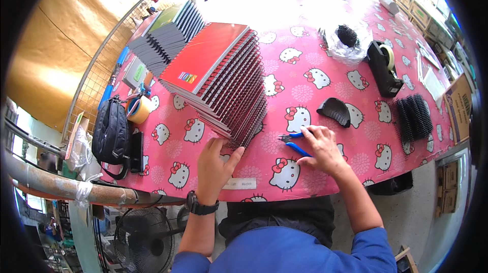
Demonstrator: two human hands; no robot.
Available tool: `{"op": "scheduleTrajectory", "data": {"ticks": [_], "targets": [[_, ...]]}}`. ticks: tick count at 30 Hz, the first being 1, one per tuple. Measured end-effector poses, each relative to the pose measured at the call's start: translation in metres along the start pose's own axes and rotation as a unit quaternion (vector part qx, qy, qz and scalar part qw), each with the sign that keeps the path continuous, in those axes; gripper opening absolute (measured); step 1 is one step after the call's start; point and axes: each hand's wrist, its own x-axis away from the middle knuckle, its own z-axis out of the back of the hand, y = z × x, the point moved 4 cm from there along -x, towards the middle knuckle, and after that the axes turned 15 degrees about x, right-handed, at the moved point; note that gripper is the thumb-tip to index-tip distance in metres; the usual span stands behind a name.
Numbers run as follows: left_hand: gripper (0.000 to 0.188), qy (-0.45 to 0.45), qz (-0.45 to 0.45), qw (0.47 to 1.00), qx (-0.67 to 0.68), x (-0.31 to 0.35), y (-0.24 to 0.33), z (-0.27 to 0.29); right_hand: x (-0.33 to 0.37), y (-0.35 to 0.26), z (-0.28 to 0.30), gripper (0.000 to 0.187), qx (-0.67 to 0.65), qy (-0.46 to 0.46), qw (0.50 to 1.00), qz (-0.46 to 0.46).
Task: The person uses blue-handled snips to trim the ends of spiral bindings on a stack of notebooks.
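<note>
two hands apart, lower centre: right hand [321, 150] holding blue pliers [295, 148], tips leftward, long axis sideways; left hand [216, 165] touching notebooks [226, 79], grip unclear; table edge [284, 198] below, open tablecloth [302, 90] right of notebooks.

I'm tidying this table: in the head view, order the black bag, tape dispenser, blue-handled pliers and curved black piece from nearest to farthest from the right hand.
1. Blue-handled pliers, touching the right hand
2. Curved black piece, just beyond the hand
3. Tape dispenser, farther off to the right
4. Black bag, over at the table's left side
</note>
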Motion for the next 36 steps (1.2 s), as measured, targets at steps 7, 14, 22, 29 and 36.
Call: {"op": "scheduleTrajectory", "data": {"ticks": [7,14,22,29,36], "targets": [[0.024,-0.026,0.020,0.997,-0.064,-0.015,0.025,0.007,-0.019,-0.003,0.014,0.043,-0.220,-0.074,0.972,-0.025],[0.024,-0.073,0.019,0.990,-0.121,-0.019,0.027,0.009,-0.029,-0.058,0.011,0.044,-0.785,-0.181,0.590,-0.057],[0.021,-0.101,0.051,0.989,-0.101,-0.021,0.033,0.013,-0.049,-0.077,0.038,0.037,-0.254,0.175,0.951,0.031],[0.020,-0.103,0.026,0.988,-0.112,-0.020,0.024,0.012,-0.054,-0.085,0.042,0.039,-0.124,0.199,0.971,0.047],[0.021,-0.087,0.033,0.991,-0.095,-0.020,0.032,0.011,-0.055,-0.078,0.023,0.039,-0.193,0.070,0.979,0.015]]}}
